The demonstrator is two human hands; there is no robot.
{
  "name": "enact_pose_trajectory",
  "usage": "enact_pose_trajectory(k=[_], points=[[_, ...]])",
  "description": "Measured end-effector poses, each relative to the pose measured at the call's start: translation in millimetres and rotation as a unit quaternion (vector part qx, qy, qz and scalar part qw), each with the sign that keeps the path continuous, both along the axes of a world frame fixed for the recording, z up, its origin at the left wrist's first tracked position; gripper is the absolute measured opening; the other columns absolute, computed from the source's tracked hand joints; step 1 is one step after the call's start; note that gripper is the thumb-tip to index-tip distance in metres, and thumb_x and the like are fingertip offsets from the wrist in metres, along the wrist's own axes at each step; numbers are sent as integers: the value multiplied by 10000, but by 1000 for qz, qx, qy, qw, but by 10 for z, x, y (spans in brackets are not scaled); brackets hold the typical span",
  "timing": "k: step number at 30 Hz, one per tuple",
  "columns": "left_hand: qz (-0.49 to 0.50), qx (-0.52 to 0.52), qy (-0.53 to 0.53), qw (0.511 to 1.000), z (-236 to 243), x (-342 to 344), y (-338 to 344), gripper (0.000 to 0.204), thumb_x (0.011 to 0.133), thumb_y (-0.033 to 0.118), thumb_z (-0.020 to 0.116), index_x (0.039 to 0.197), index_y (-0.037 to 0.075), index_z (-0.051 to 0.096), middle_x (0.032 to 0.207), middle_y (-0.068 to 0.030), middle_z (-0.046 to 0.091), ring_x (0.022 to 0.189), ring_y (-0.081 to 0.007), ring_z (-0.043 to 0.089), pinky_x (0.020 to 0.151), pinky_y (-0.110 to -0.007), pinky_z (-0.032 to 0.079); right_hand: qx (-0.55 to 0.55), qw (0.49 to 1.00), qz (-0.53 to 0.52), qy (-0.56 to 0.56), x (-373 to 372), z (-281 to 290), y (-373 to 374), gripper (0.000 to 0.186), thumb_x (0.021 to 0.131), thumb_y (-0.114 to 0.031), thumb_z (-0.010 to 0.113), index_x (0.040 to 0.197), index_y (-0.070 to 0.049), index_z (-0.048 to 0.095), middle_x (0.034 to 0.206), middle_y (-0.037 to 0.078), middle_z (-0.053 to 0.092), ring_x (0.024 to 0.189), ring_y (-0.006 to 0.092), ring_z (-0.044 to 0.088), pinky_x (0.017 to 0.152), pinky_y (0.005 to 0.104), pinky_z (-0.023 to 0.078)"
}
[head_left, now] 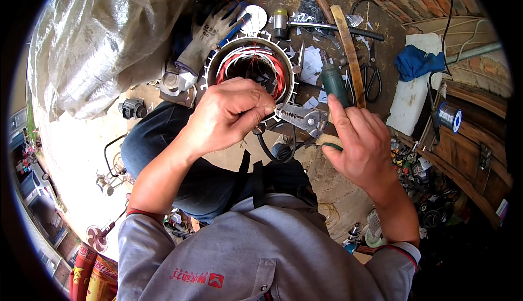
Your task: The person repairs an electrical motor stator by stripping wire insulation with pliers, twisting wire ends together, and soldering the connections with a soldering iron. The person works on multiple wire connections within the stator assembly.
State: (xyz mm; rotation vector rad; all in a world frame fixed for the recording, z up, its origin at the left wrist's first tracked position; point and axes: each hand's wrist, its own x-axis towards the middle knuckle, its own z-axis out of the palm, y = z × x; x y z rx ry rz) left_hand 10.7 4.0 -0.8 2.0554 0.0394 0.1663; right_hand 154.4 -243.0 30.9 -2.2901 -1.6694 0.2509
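L hand (231,113) pinches fine wire (275,108), prob. steadying it at nose of strippers (305,119); R hand (357,137) grips strippers, prob. for leverage; finned housing (209,64) nr, coils (280,73) w/in reach.

You wear a grey short-sleeved shirt (239,246) across the bottom of the frame, with a red emblem (216,280) and small red lettering (185,275) low and left of centre. Beside them is a stitched grey tab (266,271) with a dark button (263,288). Dark and red trim (146,212) edges each sleeve. Dark straps (257,184) show at your waist, and blue denim trousers (150,134) at centre left. Your left hand (231,113) and right hand (360,140) are bare
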Motion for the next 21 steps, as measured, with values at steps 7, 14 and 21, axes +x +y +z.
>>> enact_pose_trajectory(k=[7,14,21], points=[[3,-5,37,999,40,12,-30,92,889,27,759,965,-15,730,916,-102,715,876,-255,686,777,-357,538,-3,998,-32,63,-5,60,-64,801,644,-94,829,1398,14,583,919,92,565,802,270,599,723,386,519],[25,43,27,998,82,23,-117,164,883,131,803,953,-7,749,903,-106,712,850,-259,686,755,-366,533,217,770,-419,430,-13,-543,-708,703,879,-126,776,1461,111,463,1287,156,631,1085,187,656,965,297,517],[30,-83,202,975,313,-150,86,569,986,351,712,1415,4,573,1232,-109,714,1149,-186,651,1006,-355,514,147,812,-505,252,487,-1545,-1035,743,895,-268,753,1489,69,459,1407,219,552,1212,322,586,1039,390,464]])
